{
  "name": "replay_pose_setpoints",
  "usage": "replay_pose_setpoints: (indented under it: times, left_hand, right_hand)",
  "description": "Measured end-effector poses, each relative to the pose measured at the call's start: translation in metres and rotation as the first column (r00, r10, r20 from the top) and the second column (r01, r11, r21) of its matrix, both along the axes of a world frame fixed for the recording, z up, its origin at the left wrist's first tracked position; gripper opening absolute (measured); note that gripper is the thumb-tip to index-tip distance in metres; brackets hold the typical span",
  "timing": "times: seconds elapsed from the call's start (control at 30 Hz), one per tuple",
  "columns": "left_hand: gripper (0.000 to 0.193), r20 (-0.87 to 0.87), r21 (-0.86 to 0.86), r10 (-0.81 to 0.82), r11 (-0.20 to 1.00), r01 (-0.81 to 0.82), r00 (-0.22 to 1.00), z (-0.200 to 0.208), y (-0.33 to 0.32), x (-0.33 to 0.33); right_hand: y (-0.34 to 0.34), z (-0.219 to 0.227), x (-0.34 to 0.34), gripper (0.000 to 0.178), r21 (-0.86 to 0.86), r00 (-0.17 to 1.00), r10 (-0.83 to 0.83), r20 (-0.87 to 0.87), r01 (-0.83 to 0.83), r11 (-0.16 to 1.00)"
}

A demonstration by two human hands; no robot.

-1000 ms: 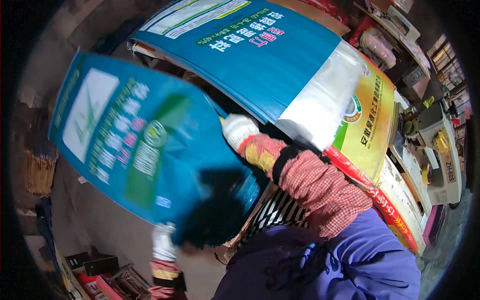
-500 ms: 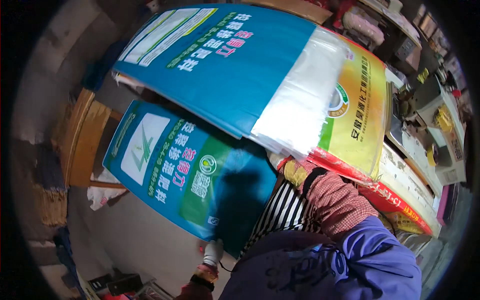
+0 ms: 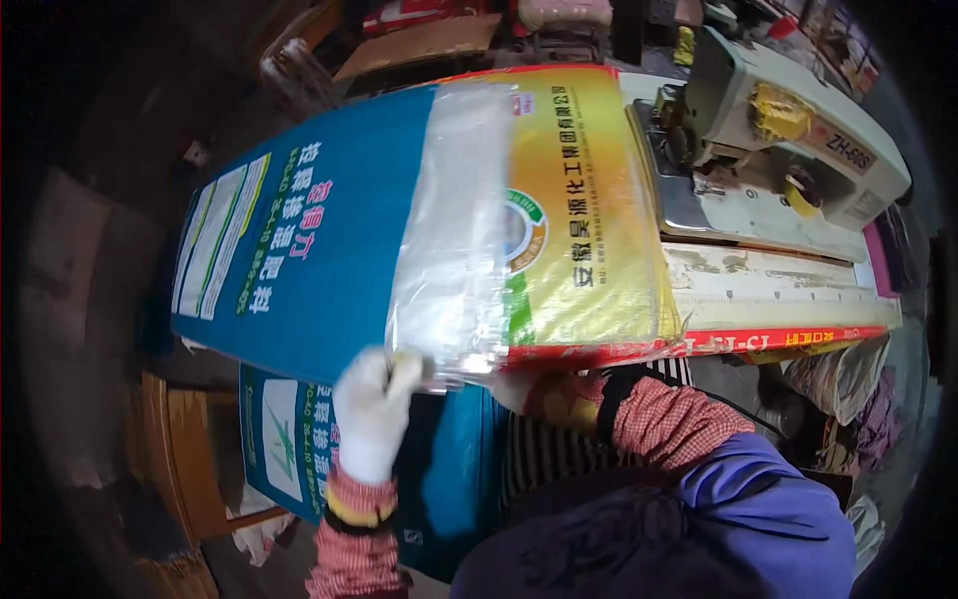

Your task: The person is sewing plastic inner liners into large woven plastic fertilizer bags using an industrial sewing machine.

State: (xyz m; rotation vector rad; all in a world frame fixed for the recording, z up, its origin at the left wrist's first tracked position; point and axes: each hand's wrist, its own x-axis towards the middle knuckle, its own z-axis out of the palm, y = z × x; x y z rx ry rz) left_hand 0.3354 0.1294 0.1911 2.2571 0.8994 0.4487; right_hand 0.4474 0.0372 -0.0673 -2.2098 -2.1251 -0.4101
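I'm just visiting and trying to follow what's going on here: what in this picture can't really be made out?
- Right hand, head view: mostly tucked under the big sack; its grip is hidden.
- Second blue sack: partly covered by the left hand and the person's body.
- Sewing machine: needle area too small and bent by the lens.
- Dark left rim: too dim to tell things apart.

Sewing workshop: industrial sewing machine [image 3: 788, 130] on worktable [image 3: 778, 285], woven sacks [image 3: 399, 230].

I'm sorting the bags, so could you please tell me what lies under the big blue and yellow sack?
Under the sack, another blue sack shows by the left hand; the right hand is mostly covered.
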Motion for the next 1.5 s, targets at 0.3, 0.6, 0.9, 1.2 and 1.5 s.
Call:
replay_pose_setpoints:
  times: [0.3,0.6,0.9,1.2,1.5]
  left_hand:
    - [0.018,-0.044,0.069,-0.07,0.995,0.073,0.997,-0.027,0.076,0.07]
    - [0.011,0.106,0.437,-0.229,0.885,0.162,0.968,0.005,0.072,0.058]
    - [0.013,-0.353,0.679,-0.375,0.528,0.51,0.857,0.021,0.068,0.045]
    - [0.03,0.282,-0.319,-0.028,0.94,0.121,0.959,0.004,0.089,0.08]
    - [0.01,0.253,0.244,-0.126,0.968,0.063,0.959,0.026,0.129,0.053]
  right_hand:
    - [-0.028,0.216,0.012,0.02,-0.538,0.808,0.114,-0.577,-0.482,0.691]
    - [0.065,0.26,0.107,0.045,-0.374,-0.214,-0.331,-0.919,0.212,0.903]
    - [0.076,0.262,0.115,0.03,-0.45,0.091,-0.476,-0.875,0.212,0.867]
    - [0.119,0.251,0.102,0.052,-0.332,-0.044,-0.33,-0.943,0.207,0.92]
    - [0.104,0.239,0.113,0.049,-0.285,0.239,-0.333,-0.912,0.213,0.935]
